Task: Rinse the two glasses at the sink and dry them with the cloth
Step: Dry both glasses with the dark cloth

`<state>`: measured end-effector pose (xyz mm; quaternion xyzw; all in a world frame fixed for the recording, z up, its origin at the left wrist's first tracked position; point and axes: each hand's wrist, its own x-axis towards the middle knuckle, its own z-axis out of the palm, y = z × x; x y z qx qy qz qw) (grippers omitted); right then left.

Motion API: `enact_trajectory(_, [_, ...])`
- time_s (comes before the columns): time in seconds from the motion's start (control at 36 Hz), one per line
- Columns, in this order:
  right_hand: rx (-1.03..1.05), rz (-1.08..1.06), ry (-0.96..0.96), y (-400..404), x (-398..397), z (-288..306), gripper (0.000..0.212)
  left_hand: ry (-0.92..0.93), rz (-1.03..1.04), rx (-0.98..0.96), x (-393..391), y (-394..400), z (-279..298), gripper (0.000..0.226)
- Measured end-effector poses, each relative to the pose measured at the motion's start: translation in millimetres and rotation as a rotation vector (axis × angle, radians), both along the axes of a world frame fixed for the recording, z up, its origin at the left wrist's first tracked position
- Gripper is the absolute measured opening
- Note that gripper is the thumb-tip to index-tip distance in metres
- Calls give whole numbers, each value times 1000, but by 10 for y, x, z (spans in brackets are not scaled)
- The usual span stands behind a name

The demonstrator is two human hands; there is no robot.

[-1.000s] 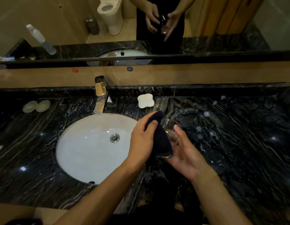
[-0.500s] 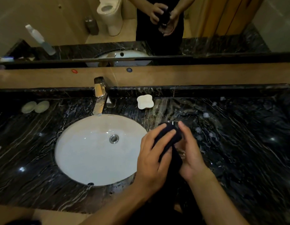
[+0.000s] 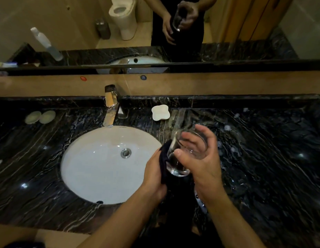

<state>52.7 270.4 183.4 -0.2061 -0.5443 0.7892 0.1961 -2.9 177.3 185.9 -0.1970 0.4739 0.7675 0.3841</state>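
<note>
A clear drinking glass (image 3: 180, 158) is held tilted above the counter, just right of the white oval sink (image 3: 101, 167). My right hand (image 3: 202, 158) grips it, thumb on the near side and fingers curled round the far side. My left hand (image 3: 153, 174) holds a dark cloth (image 3: 164, 160) pressed against the glass's left side. The rest of the cloth hangs down in shadow between my forearms. I can make out only one glass.
A chrome tap (image 3: 110, 106) stands behind the sink, with no water visible. A white soap dish (image 3: 160, 112) sits to its right, two pale round pads (image 3: 40, 117) at far left. Black marble counter (image 3: 263, 158) extends right. A mirror runs along the back.
The cloth was wrapped over the glass by both hands half a second ago; now it has slid to the glass's left side, and my right hand has turned the glass so it shows.
</note>
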Motion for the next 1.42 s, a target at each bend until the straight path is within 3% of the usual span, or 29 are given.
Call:
enact_trajectory(0.08, [244, -49, 88, -8, -13, -61, 75, -160, 25, 158, 129, -18, 19, 48])
enact_trajectory(0.22, [398, -18, 89, 61, 43, -94, 73, -272, 20, 244, 313, -126, -1, 49])
enact_trajectory(0.47, [221, 101, 122, -87, 231, -105, 69, -173, 25, 248, 197, -152, -78, 36])
enact_trajectory(0.61, [345, 95, 92, -151, 172, -173, 71, -297, 7, 312, 283, -133, -167, 44])
enact_trajectory(0.75, [466, 85, 47, -20, 162, -286, 74, -345, -97, 194, 231, -425, -339, 41])
enact_trajectory(0.89, [434, 22, -73, 105, 204, -568, 84, -282, -203, -58, 47, -789, -462, 16])
enact_trajectory(1.0, [520, -56, -235, 50, 232, -891, 89, -214, -210, -138, -142, -996, -575, 47])
enact_trajectory(1.08, [531, -117, -390, -3, 201, -1102, 91, -144, -272, -244, -248, -1214, -753, 24])
enact_trajectory(1.14, [532, -142, -452, -35, 170, -1196, 91, -119, -336, -307, -308, -1317, -873, 23])
enact_trajectory(1.25, [603, -201, -516, -131, 165, -1303, 83, -17, -550, -293, -413, -1238, -773, 7])
enact_trajectory(1.36, [625, -259, -554, -252, 183, -1369, 79, -15, -601, -351, -509, -1303, -908, 50])
enact_trajectory(1.42, [615, -273, -577, -299, 195, -1389, 81, -12, -614, -332, -522, -1316, -950, 54])
